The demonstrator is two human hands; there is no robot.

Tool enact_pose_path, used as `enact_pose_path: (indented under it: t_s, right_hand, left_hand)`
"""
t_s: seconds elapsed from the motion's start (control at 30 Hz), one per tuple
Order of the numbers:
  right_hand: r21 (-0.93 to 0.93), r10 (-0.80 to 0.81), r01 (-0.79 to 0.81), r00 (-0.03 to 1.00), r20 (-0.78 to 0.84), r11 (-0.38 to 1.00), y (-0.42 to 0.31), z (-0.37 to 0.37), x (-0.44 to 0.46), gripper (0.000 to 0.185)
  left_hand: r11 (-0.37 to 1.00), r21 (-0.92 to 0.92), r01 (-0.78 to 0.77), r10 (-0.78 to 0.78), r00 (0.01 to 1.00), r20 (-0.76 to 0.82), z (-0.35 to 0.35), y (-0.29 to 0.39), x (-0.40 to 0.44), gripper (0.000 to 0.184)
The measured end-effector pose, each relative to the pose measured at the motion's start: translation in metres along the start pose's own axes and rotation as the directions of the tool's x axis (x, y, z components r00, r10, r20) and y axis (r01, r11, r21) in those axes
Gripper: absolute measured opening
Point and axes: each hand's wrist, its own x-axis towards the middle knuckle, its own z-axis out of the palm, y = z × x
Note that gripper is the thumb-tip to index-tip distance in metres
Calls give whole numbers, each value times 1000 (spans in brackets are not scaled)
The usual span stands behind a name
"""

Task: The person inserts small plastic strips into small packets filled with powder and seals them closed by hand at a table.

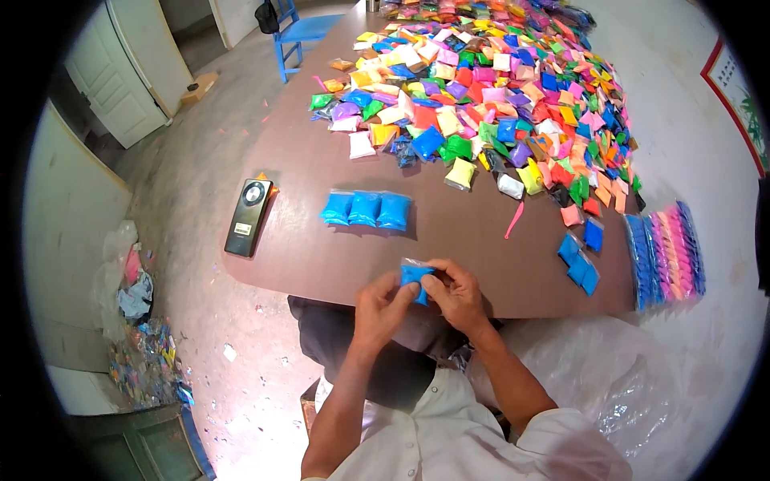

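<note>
Together, our left grip (383,308) and right grip (457,298) pinch a blue-filled clear plastic bag (415,273) just below frame centre.

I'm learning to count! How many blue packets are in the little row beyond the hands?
3: left packet, middle packet and right packet, side by side on the table. Any underneath would be hidden.

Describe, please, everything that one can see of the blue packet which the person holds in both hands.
The blue packet is a small, puffy pouch with bright blue filling, apparently in thin, clear plastic. A paler, see-through strip runs along its far edge. The left hand and right hand grip it from either side, thumbs on its upper face, partly covering it. It is at the near edge of the table; whether it touches the tabletop is unclear.
</note>
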Motion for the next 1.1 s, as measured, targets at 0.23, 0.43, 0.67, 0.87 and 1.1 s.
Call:
enact_pose_path:
  t_s: [0.23,0.43,0.67,0.87,1.1]
  right_hand:
    - [110,100,-119,981,166,987,-9,-15,27,25]
    - [245,47,-136,940,337,960,-6,-8,71,29]
    - [231,-61,-49,893,447,972,1,-10,79,32]
    - [232,-39,-62,913,405,971,11,-11,78,26]
    - [214,-128,45,911,393,976,7,-8,76,25]
  left_hand:
    - [983,-96,155,-156,988,-7,2,17,1,19]
    - [939,-224,262,-287,954,-86,5,25,7,19]
    - [994,-91,61,-77,981,-180,9,4,2,11]
    - [974,-65,219,-228,952,-203,17,26,8,16]
    - [984,-17,180,-178,946,-272,22,15,11,23]
